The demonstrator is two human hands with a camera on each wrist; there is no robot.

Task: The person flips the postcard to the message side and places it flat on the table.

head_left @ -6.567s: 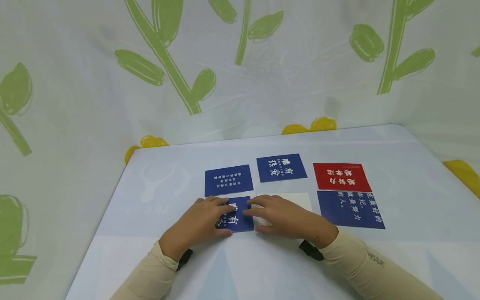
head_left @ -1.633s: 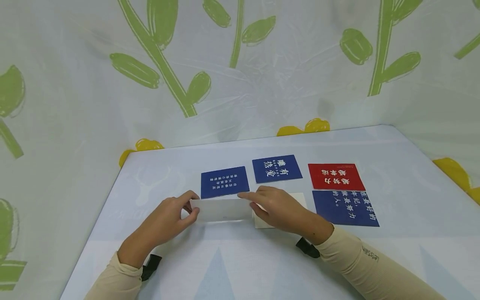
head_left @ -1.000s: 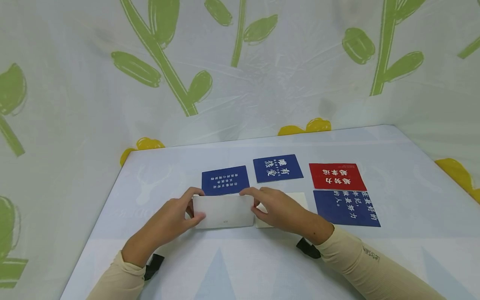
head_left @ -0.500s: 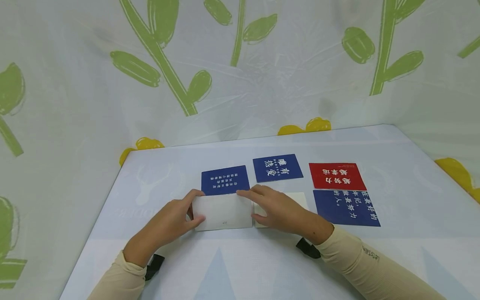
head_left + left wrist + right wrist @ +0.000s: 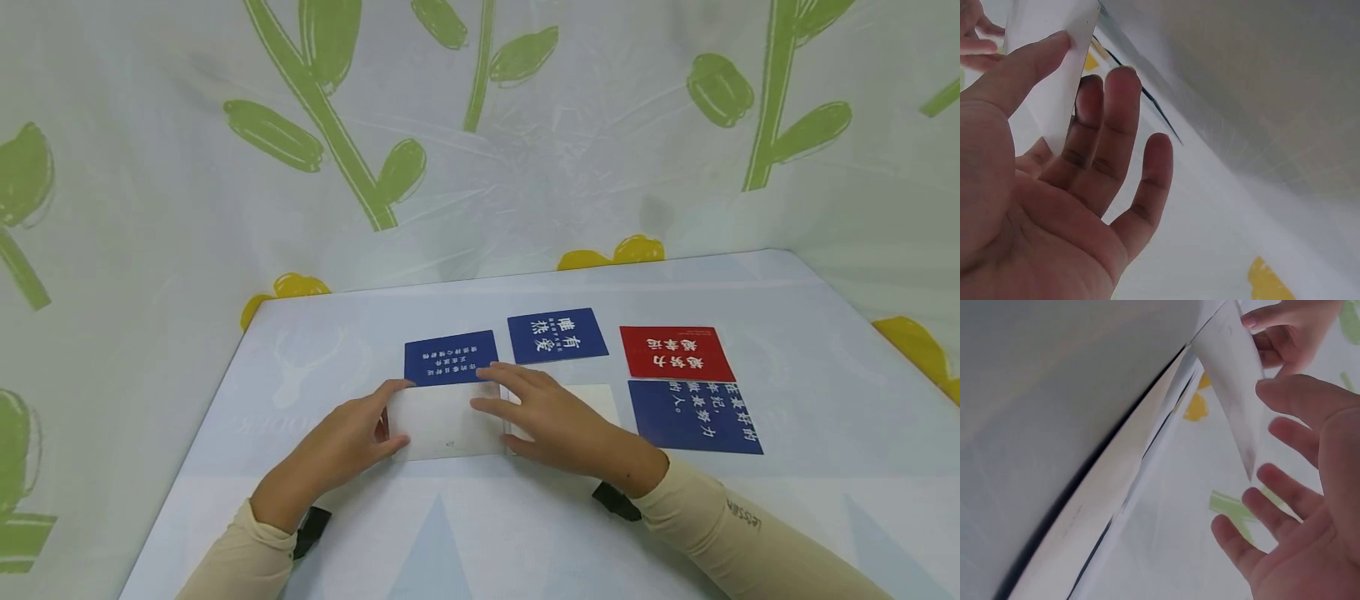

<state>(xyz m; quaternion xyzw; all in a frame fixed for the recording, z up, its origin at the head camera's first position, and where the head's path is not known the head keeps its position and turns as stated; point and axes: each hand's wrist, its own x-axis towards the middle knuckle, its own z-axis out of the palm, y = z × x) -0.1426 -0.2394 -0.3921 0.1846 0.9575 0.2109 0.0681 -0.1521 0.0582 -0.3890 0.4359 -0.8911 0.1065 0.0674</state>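
Head view: A person's left hand (image 5: 352,437) pinches a white card (image 5: 442,423) by its left end, thumb on the face turned toward the person and fingers behind, over the middle part of a pale table (image 5: 480,542). The right hand (image 5: 553,417) is spread at the card's other end, fingers parted and nearly straight; whether its thumb touches the card's edge cannot be told. Both wrist views show the white card tilted, standing at an angle to the tabletop.

Partly covered by the right hand, a cream card (image 5: 600,402) lies just beside the white one, toward the table's right edge. Toward the far edge, a blue card with small white characters (image 5: 441,354) lies directly beyond the white card, and a blue card with large white characters (image 5: 558,335) is just to its right. Nearer the right edge, a red card (image 5: 678,352) lies beyond a blue card with columns of characters (image 5: 693,417), the two edge to edge. Beige sleeves (image 5: 750,525) cover both forearms, the right one bearing dark lettering. Behind the table's far edge hangs a white sheet (image 5: 570,192) printed with green leafy stems and yellow shapes.
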